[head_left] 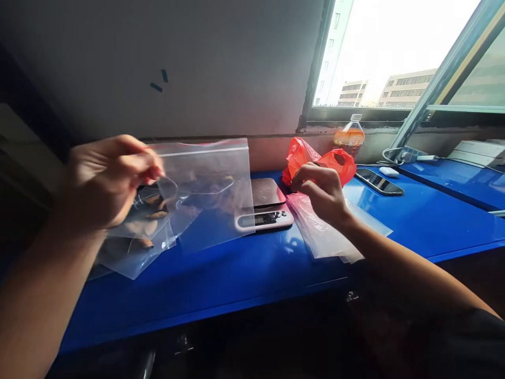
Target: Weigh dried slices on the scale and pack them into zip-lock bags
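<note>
My left hand point(106, 181) pinches the top left corner of a clear zip bag point(213, 189) and holds it up over the blue table point(244, 268). Behind and below it lie more clear bags holding brown nuts point(152, 210). My right hand point(321, 192) is curled with its fingers closed, right at the opening of a red plastic bag point(311, 158); whether it holds anything inside I cannot tell. Beneath the right wrist lies a stack of empty clear bags point(327, 231). A small kitchen scale point(268, 205) stands between the two hands.
A drink bottle point(350, 136) stands on the window sill behind the red bag. A phone point(379, 181) and a small white case point(389, 171) lie on the table to the right, near cables. A grey wall rises behind the table.
</note>
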{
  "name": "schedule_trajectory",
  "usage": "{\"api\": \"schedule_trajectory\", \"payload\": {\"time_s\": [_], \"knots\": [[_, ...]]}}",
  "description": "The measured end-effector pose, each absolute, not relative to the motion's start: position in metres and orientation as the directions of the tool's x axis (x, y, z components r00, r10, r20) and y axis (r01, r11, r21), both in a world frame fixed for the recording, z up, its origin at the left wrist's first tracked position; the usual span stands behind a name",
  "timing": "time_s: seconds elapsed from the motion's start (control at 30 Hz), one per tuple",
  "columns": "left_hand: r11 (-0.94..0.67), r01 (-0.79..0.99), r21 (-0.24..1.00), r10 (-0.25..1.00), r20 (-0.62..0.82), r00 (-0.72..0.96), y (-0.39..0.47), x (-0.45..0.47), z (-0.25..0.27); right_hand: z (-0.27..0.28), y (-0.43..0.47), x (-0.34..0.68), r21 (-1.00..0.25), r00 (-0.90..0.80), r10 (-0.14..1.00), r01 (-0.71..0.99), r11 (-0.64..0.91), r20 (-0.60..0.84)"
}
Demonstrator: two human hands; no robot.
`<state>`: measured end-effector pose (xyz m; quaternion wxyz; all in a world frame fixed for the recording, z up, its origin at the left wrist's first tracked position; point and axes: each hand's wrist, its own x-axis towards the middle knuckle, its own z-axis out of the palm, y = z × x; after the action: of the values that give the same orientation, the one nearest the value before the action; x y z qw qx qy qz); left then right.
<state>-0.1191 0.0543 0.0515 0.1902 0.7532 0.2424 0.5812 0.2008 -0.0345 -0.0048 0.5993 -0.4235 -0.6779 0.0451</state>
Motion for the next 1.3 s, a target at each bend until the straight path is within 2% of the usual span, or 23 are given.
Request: {"api": "schedule_trajectory", "payload": {"time_s": [0.1,0.2,0.3,0.37,0.43,0.5,0.57,0.6,0.67,0.73,0.8,0.83,0.9,0.97,1.03,1.1,1.13,1.23,1.3], "knots": [[-0.734,0.004,0.679,0.635,0.683,0.36,0.056,-0.105,0.035,-0.006,-0.046,0.185,-0.517,0.049,0.597,0.561,0.647,0.801],[-0.665,-0.011,0.747,0.654,0.589,0.474,0.051,-0.096,0.025,-0.01,-0.044,0.185,-0.562,0.128,0.598,0.537,0.629,0.791],[-0.594,-0.075,0.801,0.673,0.546,0.499,0.048,-0.094,0.024,-0.012,-0.038,0.193,-0.592,0.205,0.575,0.486,0.642,0.792],[-0.557,-0.123,0.821,0.7,0.544,0.463,0.047,-0.093,0.027,-0.012,-0.037,0.195,-0.637,0.223,0.607,0.42,0.646,0.763],[-0.531,-0.153,0.834,0.727,0.541,0.423,0.044,-0.092,0.029,-0.01,-0.041,0.19,-0.734,0.146,0.73,0.293,0.613,0.668],[-0.522,-0.158,0.838,0.737,0.537,0.411,0.039,-0.088,0.029,-0.007,-0.048,0.18,-0.82,-0.035,0.836,0.178,0.544,0.547],[-0.54,-0.118,0.833,0.718,0.529,0.453,0.035,-0.084,0.028,-0.001,-0.056,0.17,-0.85,-0.155,0.861,0.154,0.505,0.484],[-0.567,-0.057,0.822,0.698,0.516,0.497,0.035,-0.083,0.026,0.003,-0.061,0.167,-0.847,-0.162,0.86,0.161,0.507,0.484],[-0.656,0.186,0.732,0.674,0.457,0.58,0.043,-0.087,0.021,0.009,-0.07,0.173,-0.834,-0.096,0.857,0.196,0.515,0.506],[-0.698,0.535,0.477,0.714,0.404,0.572,0.064,-0.1,0.015,0.009,-0.076,0.2,-0.834,-0.008,0.865,0.259,0.487,0.502],[-0.565,0.804,0.187,0.776,0.451,0.441,0.093,-0.122,0.008,-0.001,-0.078,0.244,-0.844,0.029,0.895,0.349,0.407,0.444],[-0.47,0.874,0.122,0.806,0.462,0.369,0.108,-0.134,0.004,-0.011,-0.078,0.27,-0.831,0.025,0.911,0.421,0.364,0.412],[-0.405,0.906,0.123,0.835,0.454,0.311,0.135,-0.156,-0.003,-0.033,-0.074,0.318,-0.748,0.012,0.926,0.593,0.298,0.377],[-0.372,0.917,0.142,0.857,0.432,0.281,0.151,-0.17,-0.008,-0.05,-0.069,0.349,-0.545,-0.009,0.849,0.763,0.347,0.528],[-0.336,0.927,0.166,0.883,0.399,0.248,0.157,-0.174,-0.012,-0.052,-0.066,0.353,-0.31,0.038,0.691,0.911,0.274,0.722],[-0.287,0.94,0.183,0.903,0.38,0.202,0.156,-0.173,-0.013,-0.037,-0.064,0.329,-0.188,0.094,0.583,0.977,0.102,0.807],[-0.264,0.946,0.185,0.906,0.384,0.178,0.154,-0.171,-0.013,-0.026,-0.063,0.31,-0.166,0.093,0.589,0.983,0.072,0.803],[-0.242,0.955,0.17,0.89,0.431,0.149,0.141,-0.16,-0.009,0.009,-0.057,0.242,-0.182,-0.081,0.596,0.912,0.368,0.799],[-0.299,0.94,0.163,0.857,0.479,0.189,0.125,-0.146,-0.003,0.02,-0.05,0.203,-0.226,-0.179,0.583,0.802,0.553,0.793]]}}
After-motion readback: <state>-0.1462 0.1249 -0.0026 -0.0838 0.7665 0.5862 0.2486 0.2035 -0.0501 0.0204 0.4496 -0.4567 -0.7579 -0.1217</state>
